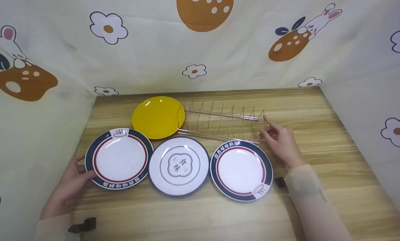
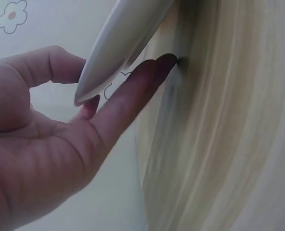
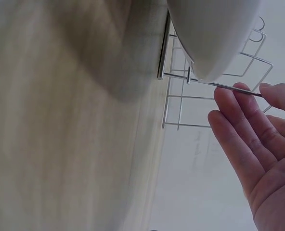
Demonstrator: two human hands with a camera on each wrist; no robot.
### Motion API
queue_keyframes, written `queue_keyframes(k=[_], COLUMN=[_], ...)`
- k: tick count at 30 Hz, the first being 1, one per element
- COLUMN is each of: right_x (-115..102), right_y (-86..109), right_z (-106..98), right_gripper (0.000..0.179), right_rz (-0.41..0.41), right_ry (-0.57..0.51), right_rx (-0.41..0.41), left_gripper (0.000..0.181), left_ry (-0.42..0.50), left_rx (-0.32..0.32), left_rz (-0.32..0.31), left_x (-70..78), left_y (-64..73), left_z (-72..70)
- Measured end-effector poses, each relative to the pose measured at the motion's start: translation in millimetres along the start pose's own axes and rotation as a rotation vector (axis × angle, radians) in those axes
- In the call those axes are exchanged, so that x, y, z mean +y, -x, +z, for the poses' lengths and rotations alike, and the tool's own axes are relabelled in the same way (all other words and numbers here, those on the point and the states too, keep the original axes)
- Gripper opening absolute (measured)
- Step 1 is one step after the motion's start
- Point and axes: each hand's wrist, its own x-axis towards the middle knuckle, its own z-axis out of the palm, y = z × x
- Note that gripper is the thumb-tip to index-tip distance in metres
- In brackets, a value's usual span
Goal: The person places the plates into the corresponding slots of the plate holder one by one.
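At the left, my left hand (image 1: 69, 182) pinches the rim of a white plate with a dark blue and red border (image 1: 119, 160). Its thumb lies on top of the rim, and in the left wrist view the fingers reach under the plate (image 2: 114, 45), one side of which is raised. My right hand (image 1: 282, 142) pinches the right end wire of a metal dish rack (image 1: 247, 117) between thumb and fingers. The rack has a row of upright wire dividers. In the right wrist view, a plate's pale edge (image 3: 214, 33) hides part of the rack.
A yellow plate (image 1: 156, 117) sits at the rack's left end. In front of the rack lie a white plate with a central emblem (image 1: 180, 180) and another blue-and-red-bordered plate (image 1: 242, 170). Patterned cloth (image 1: 146, 43) walls the wooden table (image 1: 200, 221) at the back and sides.
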Motion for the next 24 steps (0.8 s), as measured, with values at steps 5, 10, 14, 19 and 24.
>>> queue_keyframes(k=[5, 10, 14, 19, 24], right_x=[0, 0, 1, 3, 2], right_y=[0.0, -0.3, -0.9, -1.1, -0.5], right_z=[1, 0, 0, -1, -1], right_gripper=[0.060, 0.059, 0.057, 0.057, 0.056], right_rz=[-0.008, -0.006, -0.014, -0.019, -0.025], right_ry=[-0.002, -0.001, -0.024, -0.036, -0.023], right_rx=[-0.003, -0.005, -0.003, 0.007, 0.009], left_gripper=[0.086, 0.077, 0.066, 0.060, 0.058], left_ry=[0.193, 0.367, 0.494, 0.510, 0.531], left_rx=[-0.026, -0.058, -0.090, -0.112, -0.114], left_rz=[0.019, 0.034, 0.115, 0.191, 0.235], left_x=[-2.1, -1.6, -1.1, 2.3, 7.3], left_y=[4.1, 9.9, 13.3, 16.0, 19.5], left_z=[-1.9, -4.9, -5.2, -6.2, -7.4])
